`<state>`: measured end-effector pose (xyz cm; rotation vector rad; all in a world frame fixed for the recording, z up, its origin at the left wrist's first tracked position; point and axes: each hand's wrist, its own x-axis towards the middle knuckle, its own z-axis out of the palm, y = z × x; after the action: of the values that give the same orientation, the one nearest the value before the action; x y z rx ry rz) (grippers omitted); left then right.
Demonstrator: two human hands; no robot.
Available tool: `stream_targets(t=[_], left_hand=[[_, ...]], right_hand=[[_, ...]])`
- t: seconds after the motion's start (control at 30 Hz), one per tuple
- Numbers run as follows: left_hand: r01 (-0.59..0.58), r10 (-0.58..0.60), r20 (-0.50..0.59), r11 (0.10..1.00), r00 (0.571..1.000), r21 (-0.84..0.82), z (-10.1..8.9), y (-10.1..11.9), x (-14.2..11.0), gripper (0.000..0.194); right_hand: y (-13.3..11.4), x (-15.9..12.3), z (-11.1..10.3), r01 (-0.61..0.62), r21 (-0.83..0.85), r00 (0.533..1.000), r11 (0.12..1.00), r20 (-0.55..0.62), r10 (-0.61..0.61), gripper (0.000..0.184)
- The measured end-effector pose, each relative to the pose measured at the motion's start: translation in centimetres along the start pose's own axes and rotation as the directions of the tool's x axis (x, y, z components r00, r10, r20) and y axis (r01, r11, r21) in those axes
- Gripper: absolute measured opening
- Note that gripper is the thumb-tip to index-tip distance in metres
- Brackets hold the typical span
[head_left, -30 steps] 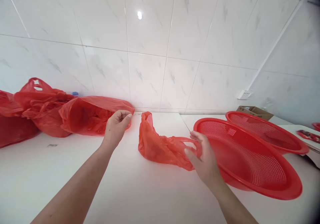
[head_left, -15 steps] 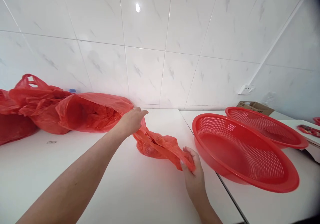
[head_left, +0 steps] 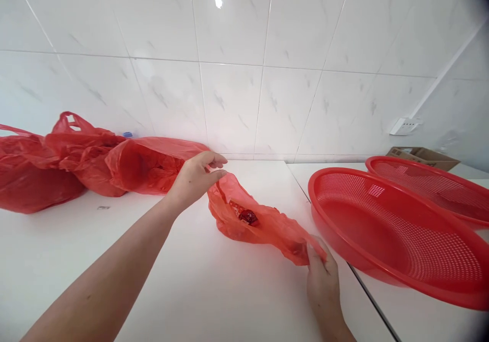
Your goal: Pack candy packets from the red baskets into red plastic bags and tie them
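Observation:
An orange-red plastic bag [head_left: 267, 228] lies stretched on the white table between my hands. Its mouth gapes, and a small dark red shiny packet [head_left: 248, 217] shows inside. My right hand [head_left: 324, 276] pinches the bag's right end, thumb on the near side. At the other end is my left hand [head_left: 198, 175], fingers stretched out and thumb apart from them, the thumb at the bag's upper edge. Behind my left hand another red plastic bag [head_left: 164, 143] lies on its side, its opening toward me.
More filled red bags [head_left: 42, 189] stand at the left against the tiled wall [head_left: 229, 108]. A large red perforated basin [head_left: 359, 225] is close to my right hand, with a second basin [head_left: 424, 179] behind it. A cardboard box [head_left: 424, 157] and a wall socket [head_left: 405, 126] are at the back right.
The bag's mouth has widened, so the dark red packet shows more clearly. My right hand has drawn its end rightward and slightly toward me. My left thumb and fingers have spread; the view has shifted.

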<state>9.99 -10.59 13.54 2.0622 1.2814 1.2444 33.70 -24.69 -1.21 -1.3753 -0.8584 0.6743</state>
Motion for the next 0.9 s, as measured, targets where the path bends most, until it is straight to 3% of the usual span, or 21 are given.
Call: stream_targets(t=[0.07,0.13,0.2,0.27,0.37,0.5,0.7,0.8,0.9], left_hand=[[-0.059,0.059,0.004,0.998,0.998,-0.023,-0.1,1.2,-1.1,0.013],[-0.055,0.059,0.133,0.998,0.989,-0.035,0.0,1.9,-2.0,0.011],[-0.046,0.023,0.266,0.996,0.964,0.081,0.4,1.8,-2.4,0.013],[-0.074,-0.023,0.329,0.958,0.944,0.279,0.8,0.7,-2.4,0.016],[-0.126,-0.028,0.349,0.903,0.937,0.411,1.2,-1.8,-2.6,0.013],[-0.121,-0.018,0.391,0.937,0.920,0.328,1.1,-4.3,-3.8,0.005],[-0.027,-0.108,0.416,0.952,0.903,0.306,0.5,-4.0,-4.5,0.012],[-0.048,-0.031,0.370,0.978,0.929,0.202,-0.6,-1.9,-3.9,0.011],[-0.168,0.173,0.074,0.983,0.982,-0.079,-2.0,0.7,-3.4,0.010]], right_hand=[[-0.1,-0.1,0.1,0.009,0.011,1.000,1.000,0.023,-0.009,0.029],[-0.2,-0.3,0.2,0.012,0.014,0.999,1.000,0.031,-0.012,0.028],[-0.4,-0.4,0.3,0.011,0.006,1.000,1.000,0.026,-0.011,0.028],[-0.4,-0.5,0.3,0.003,-0.006,1.000,1.000,0.023,-0.003,0.029],[0.0,-0.4,0.0,-0.019,-0.012,0.999,1.000,0.030,0.019,0.031],[0.5,-0.1,-0.3,-0.008,-0.019,0.999,1.000,0.033,0.008,0.034],[0.3,-0.1,-0.3,-0.024,-0.054,1.000,0.998,-0.007,0.023,0.035],[-0.3,-0.3,0.0,-0.033,-0.053,0.999,0.998,-0.033,0.032,0.034],[-0.3,-0.3,0.2,-0.040,-0.024,0.997,0.999,-0.070,0.039,0.034]])
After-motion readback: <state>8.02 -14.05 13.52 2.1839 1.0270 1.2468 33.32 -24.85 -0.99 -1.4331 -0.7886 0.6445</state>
